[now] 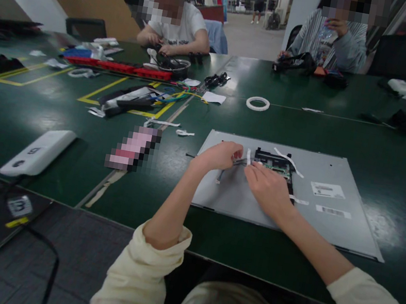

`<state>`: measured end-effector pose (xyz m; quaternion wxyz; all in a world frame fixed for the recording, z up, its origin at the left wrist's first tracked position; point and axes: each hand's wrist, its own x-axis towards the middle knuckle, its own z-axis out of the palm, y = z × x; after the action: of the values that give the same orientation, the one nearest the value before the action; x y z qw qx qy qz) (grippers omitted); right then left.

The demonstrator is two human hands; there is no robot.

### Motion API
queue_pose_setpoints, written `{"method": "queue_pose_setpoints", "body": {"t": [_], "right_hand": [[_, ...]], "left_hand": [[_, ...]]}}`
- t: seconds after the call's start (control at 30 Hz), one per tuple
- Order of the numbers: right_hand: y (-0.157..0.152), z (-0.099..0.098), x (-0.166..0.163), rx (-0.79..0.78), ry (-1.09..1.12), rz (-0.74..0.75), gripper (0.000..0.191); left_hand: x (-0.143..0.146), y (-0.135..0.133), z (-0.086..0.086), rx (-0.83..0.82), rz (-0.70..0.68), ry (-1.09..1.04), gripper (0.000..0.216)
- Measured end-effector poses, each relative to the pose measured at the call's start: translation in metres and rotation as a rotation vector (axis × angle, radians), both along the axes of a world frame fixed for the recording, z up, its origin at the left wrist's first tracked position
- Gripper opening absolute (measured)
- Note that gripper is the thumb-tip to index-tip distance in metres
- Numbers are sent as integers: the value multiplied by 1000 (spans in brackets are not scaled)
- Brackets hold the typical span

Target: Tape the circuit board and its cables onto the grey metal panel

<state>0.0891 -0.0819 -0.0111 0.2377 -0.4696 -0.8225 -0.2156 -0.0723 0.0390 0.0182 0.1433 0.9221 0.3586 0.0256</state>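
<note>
The silver panel (pixel 341 171) lies flat on the green table (pixel 164 192), directly in front of the person, with both hands working over it. The left hand (pixel 220 155) bends down with fingers curled at a grey cable (pixel 239 162), whose loose end (pixel 219 177) shows below the hand; whether the fingers pinch it, I cannot tell. The right hand (pixel 269 187) reaches in from the other side, its fingertips beside a short white strip (pixel 248 157); its grip is hidden too. A circuit board (pixel 274 162) sits on the panel just beyond the right hand, and a white label (pixel 327 190) is farther right. Beyond the panel lies a white ring (pixel 257 103); a white box (pixel 38 152) rests well to the left
</note>
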Motion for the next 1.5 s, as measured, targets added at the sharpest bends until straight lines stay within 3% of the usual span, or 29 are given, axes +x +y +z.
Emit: {"method": "queue_pose_setpoints", "body": {"t": [0.27,0.47,0.73,0.9,1.5], "right_hand": [[-1,-10,-8,-41,-49,15,22],[-1,-11,-12,-98,-51,28,20],[4,-14,-13,-145,-69,45,19],[-1,-13,-14,-167,-95,62,21],[-18,-15,-21,-155,-98,157,19]], "left_hand": [[1,0,-6,21,-113,-109,52],[2,4,-7,15,-206,-100,51],[2,1,-5,-101,-214,-1,64],[-3,2,-6,-189,-170,63,52],[-3,1,-12,-179,-165,167,78]]}}
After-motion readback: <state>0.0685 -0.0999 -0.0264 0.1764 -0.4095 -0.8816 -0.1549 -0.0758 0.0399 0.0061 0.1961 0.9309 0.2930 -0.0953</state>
